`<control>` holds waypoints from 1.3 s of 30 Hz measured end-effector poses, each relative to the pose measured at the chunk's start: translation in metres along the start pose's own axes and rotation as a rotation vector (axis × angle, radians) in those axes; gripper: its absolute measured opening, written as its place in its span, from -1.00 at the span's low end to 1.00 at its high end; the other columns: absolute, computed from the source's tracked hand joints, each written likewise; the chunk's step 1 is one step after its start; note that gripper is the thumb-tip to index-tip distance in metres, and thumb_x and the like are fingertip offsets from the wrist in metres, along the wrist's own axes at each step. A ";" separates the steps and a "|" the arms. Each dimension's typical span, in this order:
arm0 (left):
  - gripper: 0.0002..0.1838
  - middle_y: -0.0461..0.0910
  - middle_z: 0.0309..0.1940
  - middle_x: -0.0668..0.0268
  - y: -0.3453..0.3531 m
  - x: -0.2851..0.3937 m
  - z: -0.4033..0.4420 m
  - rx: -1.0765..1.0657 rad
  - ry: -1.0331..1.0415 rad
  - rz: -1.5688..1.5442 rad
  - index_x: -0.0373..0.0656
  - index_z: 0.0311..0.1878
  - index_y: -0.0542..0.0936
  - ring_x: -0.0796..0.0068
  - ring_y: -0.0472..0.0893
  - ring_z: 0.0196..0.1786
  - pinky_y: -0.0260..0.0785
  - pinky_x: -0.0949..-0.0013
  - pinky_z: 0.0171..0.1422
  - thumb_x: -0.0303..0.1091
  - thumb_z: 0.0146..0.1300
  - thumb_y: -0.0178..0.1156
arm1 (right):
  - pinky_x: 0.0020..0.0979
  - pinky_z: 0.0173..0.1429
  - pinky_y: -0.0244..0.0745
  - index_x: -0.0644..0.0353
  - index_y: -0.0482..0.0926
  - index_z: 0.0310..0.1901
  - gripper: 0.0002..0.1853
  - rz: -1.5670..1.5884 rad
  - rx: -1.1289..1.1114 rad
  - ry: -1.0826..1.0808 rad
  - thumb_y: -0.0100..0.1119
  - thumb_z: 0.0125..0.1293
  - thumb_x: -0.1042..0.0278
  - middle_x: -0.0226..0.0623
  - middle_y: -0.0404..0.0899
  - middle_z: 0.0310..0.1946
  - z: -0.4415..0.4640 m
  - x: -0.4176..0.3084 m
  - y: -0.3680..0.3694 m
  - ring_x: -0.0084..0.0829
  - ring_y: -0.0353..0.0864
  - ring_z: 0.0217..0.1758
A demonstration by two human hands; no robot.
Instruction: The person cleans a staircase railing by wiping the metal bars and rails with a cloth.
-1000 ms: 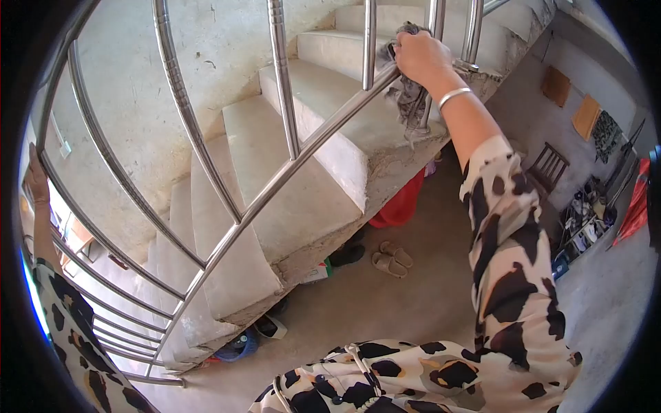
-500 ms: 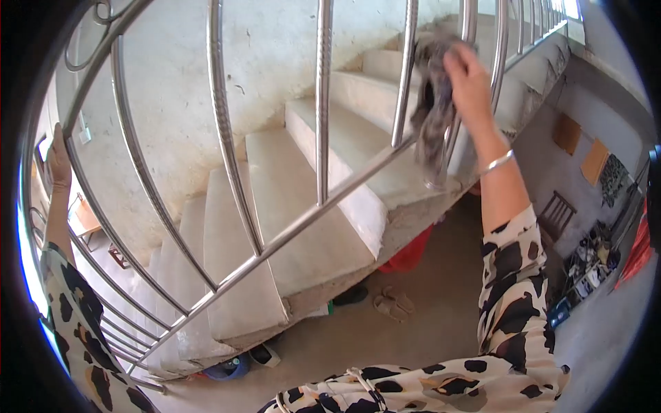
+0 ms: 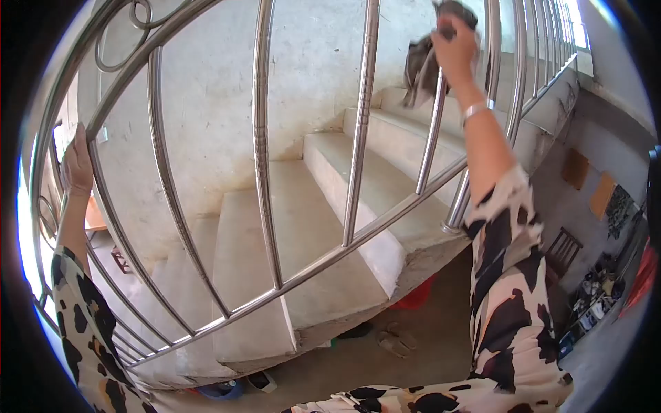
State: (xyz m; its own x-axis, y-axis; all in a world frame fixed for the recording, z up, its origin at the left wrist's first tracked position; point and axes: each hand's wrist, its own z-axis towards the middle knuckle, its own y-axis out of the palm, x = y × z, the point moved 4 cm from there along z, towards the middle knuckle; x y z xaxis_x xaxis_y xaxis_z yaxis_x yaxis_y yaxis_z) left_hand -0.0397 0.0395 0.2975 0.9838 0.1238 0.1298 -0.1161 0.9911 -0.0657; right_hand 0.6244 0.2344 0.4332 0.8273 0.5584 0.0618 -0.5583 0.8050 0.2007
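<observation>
My right hand (image 3: 456, 54) is closed on a dark grey patterned cloth (image 3: 421, 67), wrapped around an upright metal baluster (image 3: 432, 131) high on the railing. The cloth's loose end hangs to the left of the fingers. At the far left, my left hand (image 3: 78, 164) rests against a curved bar of the steel railing (image 3: 148, 51); how far its fingers curl round the bar is hard to see. The sloping bottom rail (image 3: 313, 272) runs below both hands.
Concrete stairs (image 3: 313, 206) rise to the right behind the railing. Beneath are sandals (image 3: 396, 340), a red item (image 3: 415, 294) and a blue basin (image 3: 222, 389). A wooden chair (image 3: 563, 251) and a shoe rack (image 3: 597, 296) stand at the right.
My right hand has moved up from the bottom rail along the baluster with the cloth. The view has shifted, so the railing and my left hand appear further right.
</observation>
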 end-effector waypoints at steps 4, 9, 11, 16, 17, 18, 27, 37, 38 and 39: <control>-0.55 0.50 -0.08 -0.01 0.001 -0.002 0.005 -0.016 -0.089 -0.136 -0.13 0.18 0.36 0.14 0.50 -0.01 0.28 0.33 0.04 -0.10 0.35 -0.23 | -0.11 0.15 0.20 0.20 0.48 -0.14 -0.69 0.131 -0.124 0.011 0.17 0.00 0.47 -0.09 0.53 -0.28 -0.139 -0.035 -0.053 0.02 0.37 -0.03; -0.52 0.53 -0.17 -0.05 -0.017 0.048 -0.006 0.017 0.002 0.076 -0.19 0.10 0.42 0.01 0.50 -0.08 0.28 0.28 0.01 -0.07 0.35 -0.28 | -0.08 0.16 0.18 0.23 0.46 -0.10 -0.62 0.111 -0.379 -0.029 0.16 -0.04 0.51 0.01 0.49 -0.20 -0.215 -0.046 -0.094 0.13 0.29 0.04; -0.48 0.53 -0.20 -0.07 -0.019 0.059 -0.007 0.030 -0.012 0.075 -0.22 0.03 0.47 -0.03 0.49 -0.08 0.28 0.26 0.02 -0.01 0.34 -0.29 | -0.07 0.21 0.13 0.22 0.46 -0.08 -0.60 0.114 -0.400 -0.010 0.14 -0.06 0.57 -0.02 0.50 -0.18 -0.204 -0.034 -0.093 0.08 0.31 0.06; -0.38 0.54 -0.23 -0.04 -0.029 0.076 -0.009 -0.002 -0.197 0.005 -0.24 -0.08 0.54 -0.02 0.50 -0.10 0.32 0.23 -0.03 0.14 0.29 -0.29 | -0.17 0.29 0.10 0.12 0.47 -0.03 -0.64 0.160 -0.157 -0.075 0.11 0.06 0.48 -0.11 0.53 -0.15 -0.046 -0.023 -0.046 -0.10 0.45 -0.02; -0.38 0.55 -0.26 -0.04 -0.032 0.083 -0.010 0.016 -0.210 0.025 -0.22 -0.10 0.55 -0.02 0.51 -0.11 0.32 0.22 -0.05 0.14 0.29 -0.29 | -0.21 0.22 0.20 0.12 0.47 -0.02 -0.63 0.149 -0.174 -0.042 0.12 0.07 0.47 -0.11 0.53 -0.13 -0.011 -0.017 -0.028 -0.09 0.41 0.01; -0.38 0.55 -0.27 -0.04 -0.034 0.086 -0.009 -0.011 -0.231 0.012 -0.22 -0.11 0.56 -0.03 0.51 -0.12 0.33 0.21 -0.06 0.14 0.29 -0.29 | -0.23 0.14 0.28 0.11 0.47 -0.02 -0.62 0.075 -0.176 -0.097 0.13 0.05 0.44 -0.10 0.52 -0.12 0.022 -0.019 -0.014 -0.05 0.39 0.01; -0.40 0.55 -0.34 -0.02 -0.046 0.104 -0.011 0.024 -0.227 0.031 -0.20 -0.26 0.58 -0.02 0.50 -0.18 0.31 0.18 -0.07 0.13 0.30 -0.28 | -0.16 0.14 0.29 -0.13 0.56 -0.14 -0.72 -0.291 -0.285 0.043 0.03 0.08 0.32 -0.02 0.16 0.17 0.109 -0.036 0.016 0.06 0.39 0.03; -0.41 0.56 -0.39 0.03 -0.043 0.103 -0.009 0.044 -0.218 0.037 -0.19 -0.32 0.58 -0.01 0.51 -0.24 0.31 0.14 -0.15 0.11 0.31 -0.30 | -0.29 0.10 0.34 0.07 0.59 -0.20 -0.72 -0.074 -0.389 -0.083 0.20 -0.05 0.41 -0.16 0.47 -0.08 -0.009 -0.072 -0.055 -0.17 0.46 -0.04; -0.40 0.56 -0.39 0.02 -0.043 0.102 -0.009 0.052 -0.224 0.022 -0.19 -0.32 0.58 -0.02 0.51 -0.24 0.31 0.13 -0.14 0.12 0.31 -0.31 | -0.33 0.09 0.34 0.11 0.59 -0.19 -0.73 0.107 -0.288 -0.064 0.20 -0.02 0.41 -0.18 0.49 -0.09 0.010 -0.070 -0.051 -0.24 0.48 -0.06; -0.40 0.56 -0.39 0.02 -0.043 0.102 -0.008 0.053 -0.222 0.028 -0.19 -0.32 0.58 -0.02 0.51 -0.24 0.31 0.13 -0.14 0.12 0.31 -0.31 | -0.42 0.09 0.32 0.21 0.56 -0.15 -0.72 0.273 -0.245 -0.223 0.16 0.04 0.42 -0.21 0.52 -0.10 0.035 -0.070 -0.041 -0.37 0.49 -0.07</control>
State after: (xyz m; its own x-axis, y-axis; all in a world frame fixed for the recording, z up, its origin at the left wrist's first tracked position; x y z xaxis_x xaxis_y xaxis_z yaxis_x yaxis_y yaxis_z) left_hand 0.0670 0.0090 0.3053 0.9265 0.1538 0.3433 -0.1560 0.9875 -0.0215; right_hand 0.5913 0.1556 0.4548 0.6251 0.7224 0.2955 -0.7350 0.6722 -0.0886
